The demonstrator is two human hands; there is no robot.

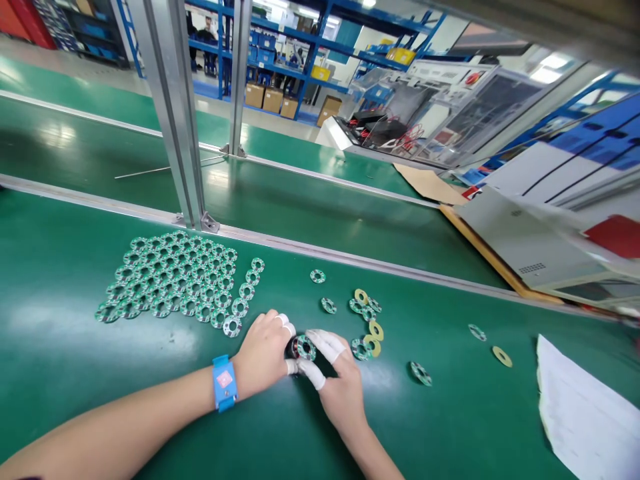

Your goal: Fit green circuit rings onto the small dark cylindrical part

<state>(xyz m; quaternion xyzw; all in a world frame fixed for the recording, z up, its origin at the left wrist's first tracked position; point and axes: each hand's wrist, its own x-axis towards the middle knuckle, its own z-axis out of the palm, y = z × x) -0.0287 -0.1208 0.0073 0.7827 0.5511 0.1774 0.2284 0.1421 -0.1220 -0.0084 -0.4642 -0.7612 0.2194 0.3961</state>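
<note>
Between my two hands is a green ring-shaped circuit board (311,347), its face tilted up toward me. A dark round part (291,347) shows behind its left side; whether it is one piece or a stack I cannot tell. My left hand (266,351) closes on the left side of these parts, with a blue wrist strap (225,383) on its wrist. White finger covers show on both hands. From the right, the thumb and fingers of my right hand (338,375) pinch the ring board. Left of my hands, many similar ring boards (170,303) lie in close rows, with a shorter line (240,307) beside them.
Loose ring boards and yellow rings (376,331) lie right of my hands. Farther right are another yellow ring (502,357) and a white sheet (590,407). A metal post (173,113) rises from the rail (310,248) behind. A machine (430,113) stands beyond.
</note>
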